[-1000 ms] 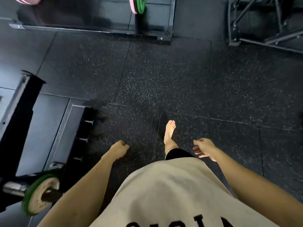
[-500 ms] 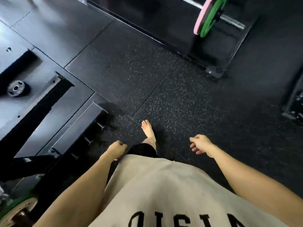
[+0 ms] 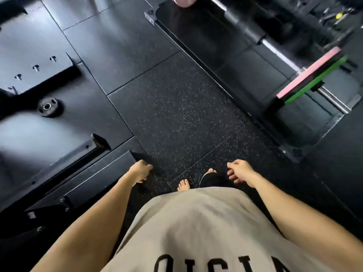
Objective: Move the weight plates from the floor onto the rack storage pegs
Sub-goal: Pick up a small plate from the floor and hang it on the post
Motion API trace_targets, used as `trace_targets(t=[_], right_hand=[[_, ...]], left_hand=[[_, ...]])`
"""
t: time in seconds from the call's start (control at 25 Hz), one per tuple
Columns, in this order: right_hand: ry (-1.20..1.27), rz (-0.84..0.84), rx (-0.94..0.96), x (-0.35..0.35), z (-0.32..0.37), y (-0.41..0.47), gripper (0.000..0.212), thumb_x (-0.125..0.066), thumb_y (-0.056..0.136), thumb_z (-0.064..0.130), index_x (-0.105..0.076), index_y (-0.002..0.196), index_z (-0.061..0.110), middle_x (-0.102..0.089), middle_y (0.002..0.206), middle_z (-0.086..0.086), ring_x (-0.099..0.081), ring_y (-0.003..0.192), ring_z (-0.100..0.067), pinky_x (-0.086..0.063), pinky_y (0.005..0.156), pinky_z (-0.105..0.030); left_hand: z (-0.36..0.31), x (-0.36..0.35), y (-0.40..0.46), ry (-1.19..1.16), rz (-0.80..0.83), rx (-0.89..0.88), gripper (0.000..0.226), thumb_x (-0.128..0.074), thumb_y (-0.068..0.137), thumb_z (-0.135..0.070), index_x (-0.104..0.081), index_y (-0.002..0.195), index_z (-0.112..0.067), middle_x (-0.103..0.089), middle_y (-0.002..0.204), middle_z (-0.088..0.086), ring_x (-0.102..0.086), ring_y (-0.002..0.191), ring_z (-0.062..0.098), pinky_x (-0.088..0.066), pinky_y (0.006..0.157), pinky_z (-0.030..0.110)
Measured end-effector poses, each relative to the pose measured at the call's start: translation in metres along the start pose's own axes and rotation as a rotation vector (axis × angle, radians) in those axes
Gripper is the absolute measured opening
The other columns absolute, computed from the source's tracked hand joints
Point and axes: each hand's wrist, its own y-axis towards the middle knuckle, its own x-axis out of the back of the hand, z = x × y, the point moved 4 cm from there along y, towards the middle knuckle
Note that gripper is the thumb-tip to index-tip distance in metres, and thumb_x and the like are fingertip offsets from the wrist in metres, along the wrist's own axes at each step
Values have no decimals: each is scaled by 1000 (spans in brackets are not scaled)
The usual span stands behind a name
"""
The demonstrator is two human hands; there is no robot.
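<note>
head view: both hands, left hand [image 3: 139, 172] and right hand [image 3: 240, 171], hang loosely curled, holding nothing. step: walking to fetch; next, likely reach the small plate [image 3: 48, 107] at left.

— What's underfoot?

— A black rubber tile floor with pale speckles [image 3: 176, 114] through the middle of the frame, flanked by a smooth black lifting platform [image 3: 68, 134] at the left and a second smooth black platform with a metal edge frame [image 3: 196, 36] at the upper right.

— Anything lying on them?

— A small round black weight plate with a metal-ringed hole [image 3: 47, 107] lies flat on the left platform. A pink bumper plate [image 3: 308, 72] and a green bumper plate [image 3: 318, 79] stand edge-down on the right one, side by side. Two bare feet [image 3: 183, 185] rest on the speckled tiles, bottom centre.
</note>
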Motion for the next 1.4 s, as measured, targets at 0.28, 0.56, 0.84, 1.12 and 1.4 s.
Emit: trace_targets(t=[0.28, 0.56, 0.84, 1.12, 1.4], right_hand=[[-268, 164, 50, 28, 197, 121, 19, -49, 100, 25, -54, 89, 10, -61, 75, -8, -54, 58, -19, -39, 50, -25], [-604, 329, 253, 8, 416, 193, 19, -49, 101, 26, -56, 101, 8, -64, 82, -9, -58, 63, -19, -44, 51, -28], [-923, 429, 418, -101, 581, 221, 17, -50, 100, 28, -57, 98, 13, -68, 92, -11, -63, 73, -21, -47, 57, -29], [-985, 420, 494, -206, 737, 229, 24, -51, 100, 29, -58, 103, 7, -69, 89, -11, -63, 71, -21, -46, 61, -31], [-1058, 487, 481, -332, 850, 243, 18, -52, 99, 26, -58, 98, 9, -68, 88, -13, -61, 70, -23, -45, 56, -28]], left_hand=[[-73, 65, 72, -277, -70, 183, 23, -47, 99, -33, -52, 101, -11, -62, 90, 12, -59, 73, 26, -45, 60, 28], [-98, 102, 93, -562, -235, 382, 29, -54, 96, -40, -55, 94, -11, -61, 92, 10, -58, 77, 25, -46, 57, 28], [-93, 168, 157, -835, -273, 495, 31, -51, 97, -40, -58, 103, -11, -63, 101, 11, -62, 89, 28, -49, 64, 30], [-50, 312, 210, -826, -305, 507, 29, -50, 97, -38, -58, 105, -11, -62, 102, 9, -59, 89, 25, -48, 75, 31], [-8, 438, 264, -935, -316, 559, 28, -51, 96, -37, -56, 105, -10, -63, 94, 10, -57, 74, 25, -46, 64, 32]])
